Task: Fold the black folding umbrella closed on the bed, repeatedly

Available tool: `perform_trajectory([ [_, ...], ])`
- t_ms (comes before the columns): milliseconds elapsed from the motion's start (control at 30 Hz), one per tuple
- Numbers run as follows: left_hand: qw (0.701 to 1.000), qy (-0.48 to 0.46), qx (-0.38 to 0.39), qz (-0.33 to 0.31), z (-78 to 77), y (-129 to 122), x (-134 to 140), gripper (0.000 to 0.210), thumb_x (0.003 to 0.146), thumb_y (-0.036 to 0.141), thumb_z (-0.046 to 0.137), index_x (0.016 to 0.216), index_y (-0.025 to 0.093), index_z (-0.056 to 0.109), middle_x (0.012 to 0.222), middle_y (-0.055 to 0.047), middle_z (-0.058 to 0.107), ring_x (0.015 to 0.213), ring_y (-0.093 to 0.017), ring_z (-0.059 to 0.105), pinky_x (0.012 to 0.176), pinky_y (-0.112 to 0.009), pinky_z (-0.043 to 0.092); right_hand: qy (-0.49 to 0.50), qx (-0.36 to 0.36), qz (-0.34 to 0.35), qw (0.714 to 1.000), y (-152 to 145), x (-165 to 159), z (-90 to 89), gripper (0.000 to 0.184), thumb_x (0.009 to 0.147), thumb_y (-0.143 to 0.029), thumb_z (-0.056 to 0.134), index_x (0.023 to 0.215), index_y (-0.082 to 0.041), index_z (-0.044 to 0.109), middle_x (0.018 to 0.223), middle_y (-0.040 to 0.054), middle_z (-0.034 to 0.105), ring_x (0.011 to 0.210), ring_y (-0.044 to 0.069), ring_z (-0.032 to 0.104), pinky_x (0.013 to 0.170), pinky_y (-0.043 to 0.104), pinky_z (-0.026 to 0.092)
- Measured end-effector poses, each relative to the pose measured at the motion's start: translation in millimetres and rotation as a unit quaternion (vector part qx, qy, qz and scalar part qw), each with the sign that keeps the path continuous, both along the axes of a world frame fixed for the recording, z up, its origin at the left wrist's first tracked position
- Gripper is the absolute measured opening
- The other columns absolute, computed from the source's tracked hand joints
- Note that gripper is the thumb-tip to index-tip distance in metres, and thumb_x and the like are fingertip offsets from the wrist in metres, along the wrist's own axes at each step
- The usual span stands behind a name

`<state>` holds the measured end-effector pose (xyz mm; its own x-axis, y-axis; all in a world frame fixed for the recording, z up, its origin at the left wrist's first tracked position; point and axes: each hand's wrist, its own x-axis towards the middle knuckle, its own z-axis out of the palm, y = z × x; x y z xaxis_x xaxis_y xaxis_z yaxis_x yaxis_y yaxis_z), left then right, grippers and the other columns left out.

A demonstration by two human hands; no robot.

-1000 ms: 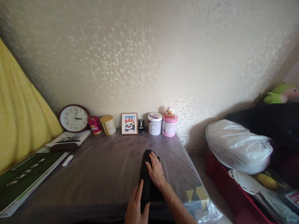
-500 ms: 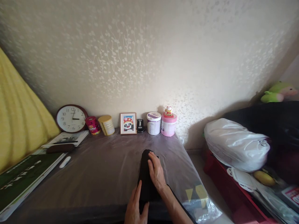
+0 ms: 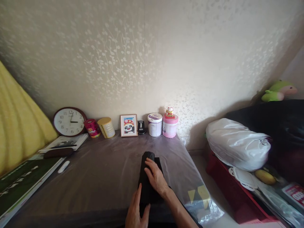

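Observation:
A long black bundle (image 3: 145,177), which looks like rolled or folded cloth, lies on the covered table, pointing away from me. A flat black flap shows along its right side. My right hand (image 3: 155,177) rests on top of the bundle, palm down, fingers stretched and slightly apart. At the bundle's near left side is my left hand (image 3: 137,209), its fingers straight along the edge and the thumb spread toward the near end. Both hands touch the bundle without closing round it. The bundle's near end is dark and partly hidden by my hands.
Along the wall stand a clock (image 3: 70,121), several tins, a panda picture frame (image 3: 129,125) and a lucky-cat figurine (image 3: 169,113). A green book (image 3: 26,180) and a white object (image 3: 63,167) lie left. Right of the table, a red bin (image 3: 228,186) holds a white bag (image 3: 237,144).
My right hand has shifted slightly left and down on the bundle. More of the black flap shows at its right. The view has moved slightly; my left hand stays at the near side.

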<state>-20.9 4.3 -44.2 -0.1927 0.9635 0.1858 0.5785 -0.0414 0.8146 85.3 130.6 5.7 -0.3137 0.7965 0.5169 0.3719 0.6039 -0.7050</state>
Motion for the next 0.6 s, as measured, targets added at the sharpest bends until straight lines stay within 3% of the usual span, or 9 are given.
perform_trajectory([
  [167,0.999,-0.027,-0.030,0.009,20.2,-4.7,5.7,0.055,0.084,0.031,0.041,0.136,0.021,0.025,0.141,-0.008,0.037,0.129,-0.018,0.036,0.106,-0.037,0.034,0.118,-0.165,-0.143,0.969,20.1,42.3,-3.2,0.035,0.083,-0.039,0.041,0.102,-0.018,0.061,0.106,0.0109,0.065,0.101,0.022,0.059,0.092,0.039,0.044],
  [267,0.998,-0.038,-0.039,0.017,25.8,-6.5,7.3,0.055,0.084,0.031,0.041,0.136,0.020,0.026,0.141,-0.008,0.036,0.130,-0.019,0.035,0.107,-0.038,0.033,0.196,-0.277,-0.103,0.935,23.5,51.4,-7.8,0.036,0.080,-0.042,0.043,0.100,-0.017,0.061,0.102,0.0115,0.066,0.099,0.023,0.061,0.083,0.036,0.049],
  [367,0.997,-0.044,-0.053,0.018,28.0,-7.1,7.9,0.056,0.084,0.033,0.040,0.136,0.022,0.024,0.142,-0.007,0.035,0.130,-0.019,0.034,0.107,-0.039,0.032,0.250,-0.343,-0.059,0.904,20.1,49.9,-4.0,0.036,0.077,-0.040,0.048,0.102,-0.016,0.059,0.102,0.0121,0.066,0.096,0.023,0.062,0.071,0.033,0.053],
  [600,0.995,-0.059,-0.076,0.025,32.6,-8.9,10.1,0.056,0.085,0.037,0.038,0.137,0.025,0.021,0.144,-0.006,0.032,0.131,-0.020,0.032,0.108,-0.041,0.030,0.230,-0.432,-0.028,0.872,19.0,36.5,8.3,0.034,0.076,-0.026,0.045,0.108,-0.018,0.056,0.114,0.0117,0.058,0.075,0.016,0.066,0.053,0.027,0.054],
])
